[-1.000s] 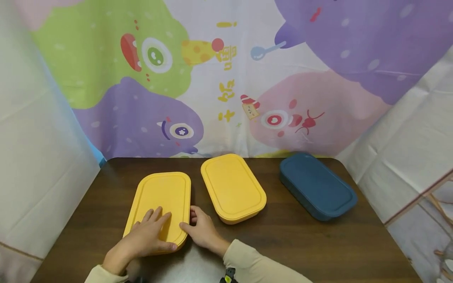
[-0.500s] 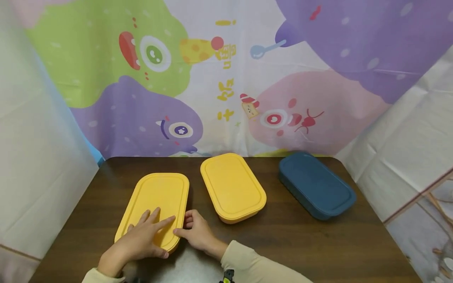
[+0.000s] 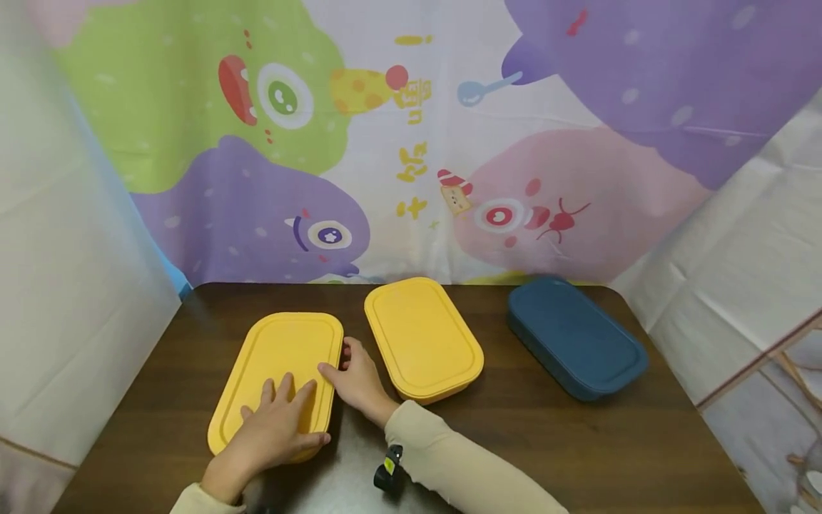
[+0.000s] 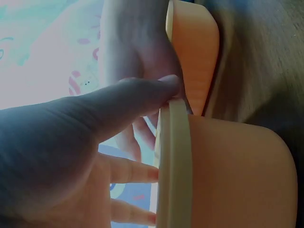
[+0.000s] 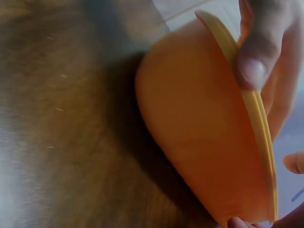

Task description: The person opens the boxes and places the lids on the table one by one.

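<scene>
A yellow lidded food container (image 3: 292, 339) sits at the left of the table in the head view. My left hand (image 3: 272, 425) lies on the near part of its lid with fingers spread, the thumb reaching over the right rim. On the container's long right side, my right hand (image 3: 359, 382) grips the edge, thumb on the lid and fingers curled down against the wall. The right wrist view shows the container's side wall (image 5: 190, 104), with the left thumb (image 5: 251, 71) on the rim. In the left wrist view, the lid rim (image 4: 175, 166) runs under the left fingers.
A second yellow lidded container (image 3: 424, 339) stands just right of my right hand. Farther right is a dark blue lidded container (image 3: 578, 335). A printed cartoon curtain (image 3: 411, 143) hangs behind the dark wooden table (image 3: 546, 442).
The left yellow container's near end has swung left. Along its right side my right hand has moved away from me, toward the far end. The left hand stays on the lid, shifted slightly.
</scene>
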Tool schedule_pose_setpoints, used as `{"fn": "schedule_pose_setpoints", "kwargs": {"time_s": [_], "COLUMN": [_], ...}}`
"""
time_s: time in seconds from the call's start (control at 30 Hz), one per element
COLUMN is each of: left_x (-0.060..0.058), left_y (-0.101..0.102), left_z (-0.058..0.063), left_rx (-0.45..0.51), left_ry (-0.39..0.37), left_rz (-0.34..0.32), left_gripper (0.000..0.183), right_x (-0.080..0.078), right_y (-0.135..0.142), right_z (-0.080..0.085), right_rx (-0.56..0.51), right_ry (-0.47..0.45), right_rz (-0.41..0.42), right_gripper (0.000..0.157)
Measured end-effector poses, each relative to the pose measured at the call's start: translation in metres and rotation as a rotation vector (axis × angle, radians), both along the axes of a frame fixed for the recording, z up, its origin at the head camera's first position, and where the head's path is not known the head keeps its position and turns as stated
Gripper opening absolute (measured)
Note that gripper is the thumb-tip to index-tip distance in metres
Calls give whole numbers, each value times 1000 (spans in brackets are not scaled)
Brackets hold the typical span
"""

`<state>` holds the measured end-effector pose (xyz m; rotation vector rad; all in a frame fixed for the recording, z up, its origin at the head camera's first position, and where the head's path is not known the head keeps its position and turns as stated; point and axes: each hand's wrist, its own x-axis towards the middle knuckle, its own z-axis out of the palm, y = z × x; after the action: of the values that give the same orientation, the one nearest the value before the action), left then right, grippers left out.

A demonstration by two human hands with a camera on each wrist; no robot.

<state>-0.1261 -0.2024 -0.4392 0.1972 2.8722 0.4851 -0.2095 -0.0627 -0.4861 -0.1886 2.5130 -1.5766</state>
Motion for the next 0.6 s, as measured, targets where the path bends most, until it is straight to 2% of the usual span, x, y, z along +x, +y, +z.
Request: {"fn": "schedule_pose_setpoints", "kwargs": {"time_s": [0.13,0.3,0.47,0.6], "left_x": [-1,1,4,5], "left_y": [-1,-14,-28,-27], "left_z": [2,6,8,5], "left_rx": [6,25,16,7], "left_ry": [-38,-59,-7,50], "left_rz": [-2,-39,-106,-94], "left_gripper": [85,79,69,61], "right_x": [-10,-17,-24,-24], "right_y": [-8,-13,-13,-13], "right_z": [-1,-6,-15,-18], "right_rx": [-40,-71,-89,-104], "right_ry": [-8,-33,-40,-37], "right_rz": [-12,-33,-29,-20], "right_gripper": [66,75,78,78]}}
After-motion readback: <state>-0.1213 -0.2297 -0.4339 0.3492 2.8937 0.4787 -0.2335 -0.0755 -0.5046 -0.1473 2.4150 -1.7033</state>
